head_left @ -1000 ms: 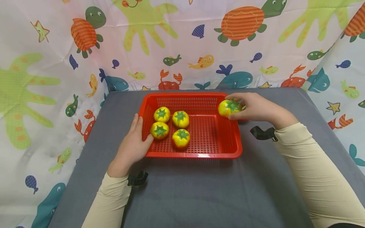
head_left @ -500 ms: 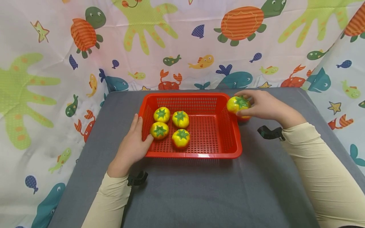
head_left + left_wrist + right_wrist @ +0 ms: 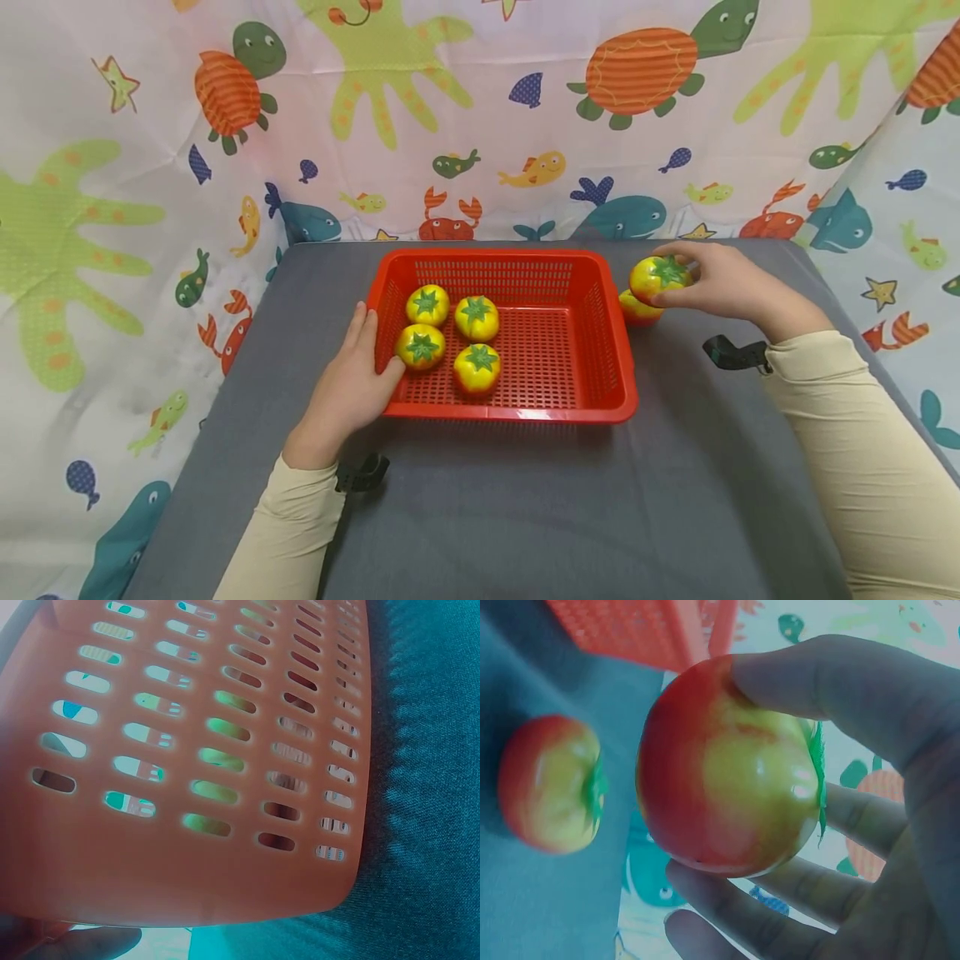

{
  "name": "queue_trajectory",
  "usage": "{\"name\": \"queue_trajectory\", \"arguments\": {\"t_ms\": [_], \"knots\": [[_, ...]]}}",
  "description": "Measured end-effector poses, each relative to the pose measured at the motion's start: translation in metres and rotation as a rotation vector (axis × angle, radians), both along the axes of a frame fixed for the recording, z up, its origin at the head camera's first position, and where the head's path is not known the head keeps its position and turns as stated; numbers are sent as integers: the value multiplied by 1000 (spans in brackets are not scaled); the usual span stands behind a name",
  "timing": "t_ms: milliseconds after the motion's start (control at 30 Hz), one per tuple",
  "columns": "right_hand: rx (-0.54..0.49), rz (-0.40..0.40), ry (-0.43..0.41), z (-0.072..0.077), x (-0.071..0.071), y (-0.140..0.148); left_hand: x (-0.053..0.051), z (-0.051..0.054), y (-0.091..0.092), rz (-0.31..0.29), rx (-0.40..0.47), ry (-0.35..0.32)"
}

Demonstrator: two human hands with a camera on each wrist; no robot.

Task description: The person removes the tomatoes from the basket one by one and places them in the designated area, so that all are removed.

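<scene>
My right hand [image 3: 723, 283] holds a yellow-and-red tomato [image 3: 660, 279] with a green star-shaped top, just beyond the right rim of the red plastic basket [image 3: 510, 413]. In the right wrist view, the thumb and fingers span this tomato [image 3: 727, 772]. A second tomato [image 3: 637, 310] sits on the table against the basket's right side, partly hidden by the held one. Near the basket's front-left corner, my left hand [image 3: 347, 387] rests with its fingers along the left rim and its thumb over the edge. Inside, several tomatoes [image 3: 476, 369] are grouped to the left.
A grey cloth [image 3: 510, 508] covers the table. Printed curtains [image 3: 480, 100] with sea animals stand behind it and on both sides. Dark wrist straps [image 3: 738, 353] show at both sleeves. The left wrist view is mostly the slotted basket wall [image 3: 172, 862].
My right hand has carried the tomato rightward from above the basket's right rim to outside it, uncovering more of the tomato on the table. My left hand keeps its place.
</scene>
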State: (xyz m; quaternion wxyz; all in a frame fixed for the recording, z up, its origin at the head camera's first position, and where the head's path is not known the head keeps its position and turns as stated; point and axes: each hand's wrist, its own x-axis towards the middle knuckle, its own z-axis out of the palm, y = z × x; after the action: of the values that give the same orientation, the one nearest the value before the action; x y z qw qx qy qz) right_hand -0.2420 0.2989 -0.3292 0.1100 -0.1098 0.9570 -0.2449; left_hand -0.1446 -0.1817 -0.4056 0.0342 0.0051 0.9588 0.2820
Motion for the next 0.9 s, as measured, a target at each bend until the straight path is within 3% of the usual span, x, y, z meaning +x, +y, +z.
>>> {"name": "queue_trajectory", "arguments": {"t_ms": [900], "knots": [[45,-41,-29,-16,-10,37,-1,-1,0,3,-7,7]]}}
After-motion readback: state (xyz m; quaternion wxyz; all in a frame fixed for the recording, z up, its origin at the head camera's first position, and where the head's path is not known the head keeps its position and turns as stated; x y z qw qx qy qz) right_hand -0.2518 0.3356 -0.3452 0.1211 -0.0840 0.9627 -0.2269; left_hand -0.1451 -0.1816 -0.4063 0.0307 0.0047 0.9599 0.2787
